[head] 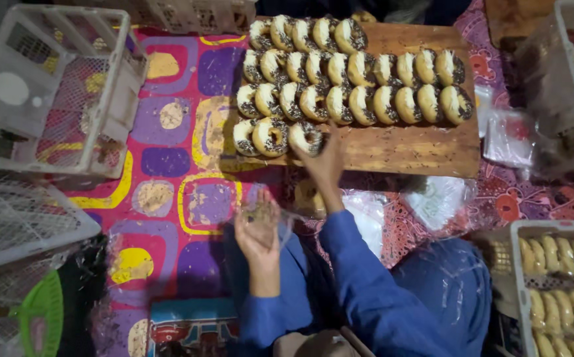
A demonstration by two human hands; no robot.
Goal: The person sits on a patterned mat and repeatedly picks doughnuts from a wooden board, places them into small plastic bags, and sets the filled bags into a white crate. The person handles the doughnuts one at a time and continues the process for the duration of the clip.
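**Head view.**

— Right hand point(324, 160): you reach forward to the near row of the wooden board point(419, 149), your fingers closing around the rightmost ring doughnut point(308, 137). Is it lifted?

— Cannot tell; your fingers touch its near edge, and it sits in line with its two neighbours.

— Left hand point(258, 228)?

— You hold it palm up, close to your body, fingers curled loosely under a clear plastic bag point(270, 215). A dark-speckled doughnut seems to show inside, though the film blurs it.

— Progress?

— Judged from the layout: four rows of sprinkled doughnuts point(359, 86) remain on the board, the nearest row down to three, with bare wood to its right. So most are unbagged. The grey crate point(515, 264) at your right holds rows of pale buns; whether those are finished goods is unclear.

— Relative position?

— The doughnut lies ahead of and slightly right of your left hand, directly under your right fingertips. The bag lies between board and body. White empty crates point(49, 86) stand well apart at your left, on the patterned mat point(168, 185).
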